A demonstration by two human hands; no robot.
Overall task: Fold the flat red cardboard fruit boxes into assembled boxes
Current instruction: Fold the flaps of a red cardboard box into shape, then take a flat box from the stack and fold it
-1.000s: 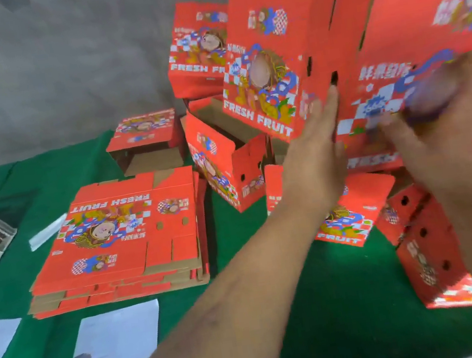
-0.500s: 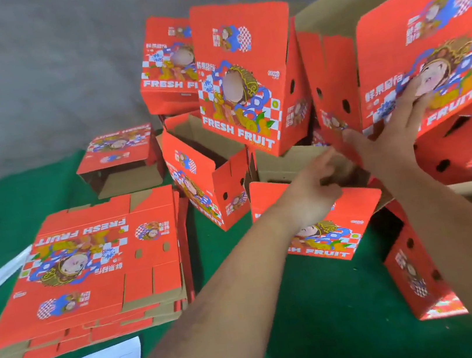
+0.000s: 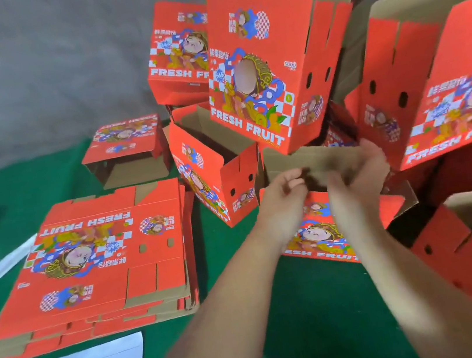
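Right now your two hands sit close together in front of the heap of folded boxes (image 3: 251,84), just above a printed red lid (image 3: 323,236) that lies tilted on the green bench (image 3: 309,306). Your left hand (image 3: 281,195) hangs with its fingers loosely curled and holds nothing that can be made out. Your right hand (image 3: 359,172) is blurred; its fingers seem to curl toward the brown cardboard edge (image 3: 293,161) behind it, but whether they actually grip it cannot be told. The work still to do lies off to your left: the stack of flat boxes (image 3: 100,260) rests on the bench, well apart from both hands, with its long side running roughly left to right across your view and the printing upside down to you. Your left hand is clearly the nearer one, so the next reach would most likely start from that side, sweeping left and slightly toward you to lift the top sheet by its near right corner. Beside that corner stands an open box (image 3: 213,182), close enough that a careless sweep could knock it.
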